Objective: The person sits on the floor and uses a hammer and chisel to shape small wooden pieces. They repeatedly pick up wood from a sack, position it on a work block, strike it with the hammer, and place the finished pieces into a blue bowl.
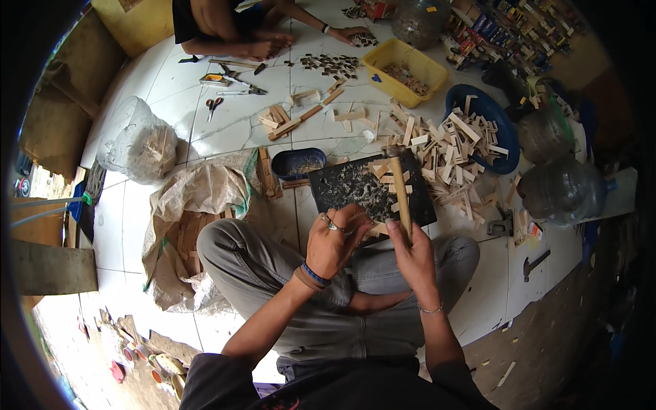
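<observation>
My right hand (413,251) is closed round the wooden handle of a hammer (402,195), whose head points away from me. Close beside it, my left hand (333,240), with a ring on one finger, has its fingers pinched together. A small pale wood piece (375,231) spans the gap between the fingers of my left hand and my right thumb. Both hands are over the near edge of a black board (328,186), which is strewn with wood shavings. Several short wood strips (383,171) lie on the board near the hammer head.
Loose wood strips (447,154) heap beside a blue basin (507,160). A blue tray (298,162) and an open sack (205,188) are left of the board. A yellow tub (403,72) stands farther off, near another person's hand (348,34). A second hammer (536,265) lies right.
</observation>
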Demonstrator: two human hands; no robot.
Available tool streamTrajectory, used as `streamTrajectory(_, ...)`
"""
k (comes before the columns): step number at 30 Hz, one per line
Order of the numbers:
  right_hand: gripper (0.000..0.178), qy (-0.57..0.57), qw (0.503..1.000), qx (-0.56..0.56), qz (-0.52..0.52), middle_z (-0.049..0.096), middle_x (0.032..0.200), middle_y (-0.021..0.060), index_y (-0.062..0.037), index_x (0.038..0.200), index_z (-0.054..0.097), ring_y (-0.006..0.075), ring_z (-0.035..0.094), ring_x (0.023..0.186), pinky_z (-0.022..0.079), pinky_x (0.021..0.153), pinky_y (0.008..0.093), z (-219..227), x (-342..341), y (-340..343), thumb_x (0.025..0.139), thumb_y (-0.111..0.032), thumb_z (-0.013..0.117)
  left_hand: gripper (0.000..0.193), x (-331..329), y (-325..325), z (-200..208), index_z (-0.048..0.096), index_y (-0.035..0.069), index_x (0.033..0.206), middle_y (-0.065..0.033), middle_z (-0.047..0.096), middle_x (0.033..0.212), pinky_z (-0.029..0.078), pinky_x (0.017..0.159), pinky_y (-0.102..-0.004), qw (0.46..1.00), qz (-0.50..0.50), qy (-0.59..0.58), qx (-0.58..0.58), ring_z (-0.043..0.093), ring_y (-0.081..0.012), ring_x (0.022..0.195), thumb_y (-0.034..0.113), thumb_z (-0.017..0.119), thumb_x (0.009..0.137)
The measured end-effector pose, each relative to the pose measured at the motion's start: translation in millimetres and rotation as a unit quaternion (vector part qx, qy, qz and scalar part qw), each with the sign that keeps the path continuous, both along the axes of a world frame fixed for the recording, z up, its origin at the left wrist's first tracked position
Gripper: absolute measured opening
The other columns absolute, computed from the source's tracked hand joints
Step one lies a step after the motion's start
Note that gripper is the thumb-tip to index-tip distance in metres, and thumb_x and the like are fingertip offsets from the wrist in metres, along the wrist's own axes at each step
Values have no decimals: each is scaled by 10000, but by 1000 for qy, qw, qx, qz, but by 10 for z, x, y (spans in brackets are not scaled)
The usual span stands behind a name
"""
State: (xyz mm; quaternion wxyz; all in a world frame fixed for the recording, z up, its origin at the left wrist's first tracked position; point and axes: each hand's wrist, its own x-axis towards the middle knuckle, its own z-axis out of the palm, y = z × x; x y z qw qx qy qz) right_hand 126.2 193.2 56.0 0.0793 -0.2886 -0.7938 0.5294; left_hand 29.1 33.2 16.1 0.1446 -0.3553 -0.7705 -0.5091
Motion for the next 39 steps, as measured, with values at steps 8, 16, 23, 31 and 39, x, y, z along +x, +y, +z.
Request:
streamTrajectory(8, 396, -55, 992, -116, -6, 509, 649, -20, -29, 941, 631, 63, 464, 527, 383, 447, 269, -24, -104, -45, 1014, -414, 690, 406, -36, -134, -4, 619, 44, 1189, -80, 757, 1104, 537, 855, -395, 995, -72, -63, 19, 694, -292, 981, 101, 834, 849)
streamTrajectory(16, 298, -69, 983, -170, -24, 427, 671, -84, -82, 959, 626, 2, 355, 506, 298, 404, 203, 69, -137, -81, 1032, -365, 682, 417, -60, -70, -110, 717, 37, 1163, -110, 756, 1148, 550, 908, -380, 976, -98, -177, 85, 711, -288, 1040, 191, 881, 811)
streamTrajectory(23, 290, -88, 985, -147, -13, 394, 679, -76, -73, 989, 616, 4, 326, 494, 284, 380, 196, 112, -178, -46, 1046, -354, 660, 336, -71, -25, -275, 770, 57, 1094, -113, 777, 985, 540, 884, -402, 964, -103, -224, 96, 711, -300, 971, 277, 843, 851)
streamTrajectory(31, 293, -102, 981, -164, -8, 396, 689, -73, -75, 988, 616, 2, 318, 489, 286, 378, 194, 147, -195, -28, 1060, -359, 636, 335, -60, -26, -298, 783, 59, 1080, -99, 784, 996, 552, 869, -399, 962, -109, -215, 132, 715, -283, 924, 282, 852, 840)
streamTrajectory(39, 308, -87, 984, -155, 8, 384, 674, -77, -87, 952, 603, 4, 312, 486, 284, 377, 193, 121, -182, -27, 1070, -372, 616, 317, -57, -36, -317, 771, 46, 1095, -117, 779, 1043, 563, 858, -378, 962, -113, -216, 124, 733, -288, 962, 204, 863, 836)
